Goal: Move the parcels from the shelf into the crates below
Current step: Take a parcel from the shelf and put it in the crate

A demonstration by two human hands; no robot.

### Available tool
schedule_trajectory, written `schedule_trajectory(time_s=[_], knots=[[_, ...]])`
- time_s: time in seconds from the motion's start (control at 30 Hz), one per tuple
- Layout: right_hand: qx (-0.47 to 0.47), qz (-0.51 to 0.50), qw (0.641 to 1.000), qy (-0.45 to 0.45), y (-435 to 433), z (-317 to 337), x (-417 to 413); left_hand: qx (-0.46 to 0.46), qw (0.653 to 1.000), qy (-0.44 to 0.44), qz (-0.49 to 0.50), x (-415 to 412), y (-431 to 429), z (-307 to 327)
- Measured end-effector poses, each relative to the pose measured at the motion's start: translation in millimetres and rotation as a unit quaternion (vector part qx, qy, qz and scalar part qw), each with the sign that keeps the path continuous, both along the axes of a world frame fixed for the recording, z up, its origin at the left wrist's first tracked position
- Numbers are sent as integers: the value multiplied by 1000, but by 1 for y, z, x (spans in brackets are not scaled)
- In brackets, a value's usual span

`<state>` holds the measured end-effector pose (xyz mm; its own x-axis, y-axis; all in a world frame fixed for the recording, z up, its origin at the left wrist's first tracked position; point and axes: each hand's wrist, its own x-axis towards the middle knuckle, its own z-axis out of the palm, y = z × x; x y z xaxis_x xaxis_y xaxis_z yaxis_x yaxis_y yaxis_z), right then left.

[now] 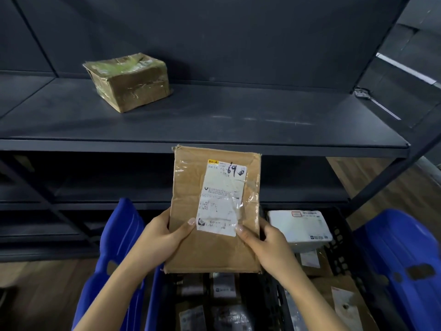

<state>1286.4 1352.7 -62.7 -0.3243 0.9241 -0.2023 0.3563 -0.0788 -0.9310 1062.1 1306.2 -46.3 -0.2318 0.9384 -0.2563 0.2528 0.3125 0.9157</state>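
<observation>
Head view: flat parcel [214, 211] pinched at lower edges, left hand [162, 240] and right hand [267, 244] both closed on it, held above crates [338, 237], off shelf [214, 111]. Best lowered level into free gap, label up. Taped box [128, 81] left on shelf. Crate contents dim, cut off below; label text unreadable.

Only thing really readable from here is the shipping label [222, 199] on the flat cardboard parcel [191, 247]: a handwritten "69" in black marker at the top right, next to a printed code starting "862", too blurry after that. There's a small yellow tag at its top edge, illegible. The white parcel [299, 229] to the right has a label too, just smudges.
</observation>
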Motion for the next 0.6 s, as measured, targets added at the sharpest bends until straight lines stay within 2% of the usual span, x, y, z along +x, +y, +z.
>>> schedule_trajectory(time_s=[0.1, 0.33, 0.6], knots=[[-1, -25, 999, 25, -9, -7, -3, 16, 1000, 8, 1, 1, -3, -2], [-4, -40, 999, 15, -18, -11, -2, 20, 999, -21, 20, 7, -13, -11], [-20, -74, 997, 30, -34, -20, 14, 19, 998, -65, -3, 21, -21, -25]])
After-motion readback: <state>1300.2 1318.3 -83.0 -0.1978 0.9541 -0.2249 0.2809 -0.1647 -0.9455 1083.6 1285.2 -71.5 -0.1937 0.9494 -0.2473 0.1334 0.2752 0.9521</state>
